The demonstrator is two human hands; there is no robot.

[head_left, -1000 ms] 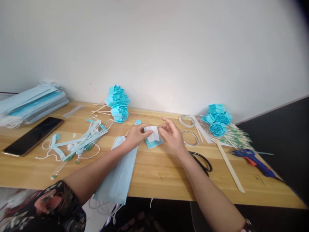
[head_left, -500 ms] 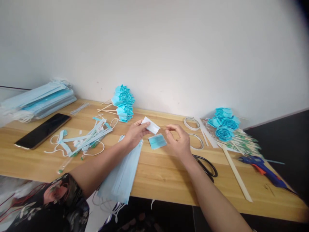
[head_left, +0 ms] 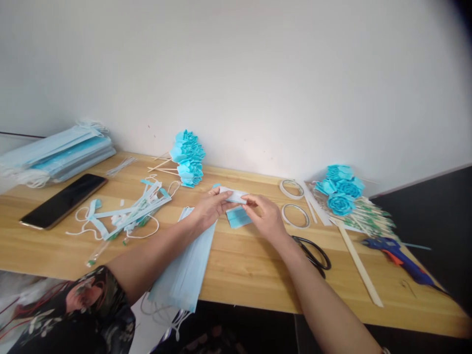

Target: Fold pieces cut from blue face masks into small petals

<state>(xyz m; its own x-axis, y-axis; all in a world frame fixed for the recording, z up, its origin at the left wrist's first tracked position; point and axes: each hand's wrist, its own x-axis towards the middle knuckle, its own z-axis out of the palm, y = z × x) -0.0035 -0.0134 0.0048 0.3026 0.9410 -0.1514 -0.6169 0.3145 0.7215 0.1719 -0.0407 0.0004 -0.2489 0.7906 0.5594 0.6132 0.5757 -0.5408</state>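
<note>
A small folded piece of face mask (head_left: pixel 235 196), its white side showing, is stretched between my two hands above the table. My left hand (head_left: pixel 211 209) pinches its left end between thumb and fingers. At the right end, the thumb and fingertips of my right hand (head_left: pixel 265 216) close on its edge. Just below lies a second cut piece, blue and pleated (head_left: pixel 238 217), partly covered by my right hand. Under my left forearm rest whole blue face masks (head_left: pixel 188 268), their ear loops hanging over the table's front edge.
Mask scraps and loops (head_left: pixel 127 209), a phone (head_left: pixel 64 200) and stacked masks (head_left: pixel 62 152) lie left. Blue flowers on sticks (head_left: pixel 188 157) stand behind. To the right are tape rolls (head_left: pixel 295 216), scissors (head_left: pixel 313 253), more blue flowers (head_left: pixel 341 189), a wooden strip (head_left: pixel 359 265) and a glue gun (head_left: pixel 400 259).
My right hand has moved left and now grips the right end of the mask piece. The piece has turned to lie more level, lower over the blue one.
</note>
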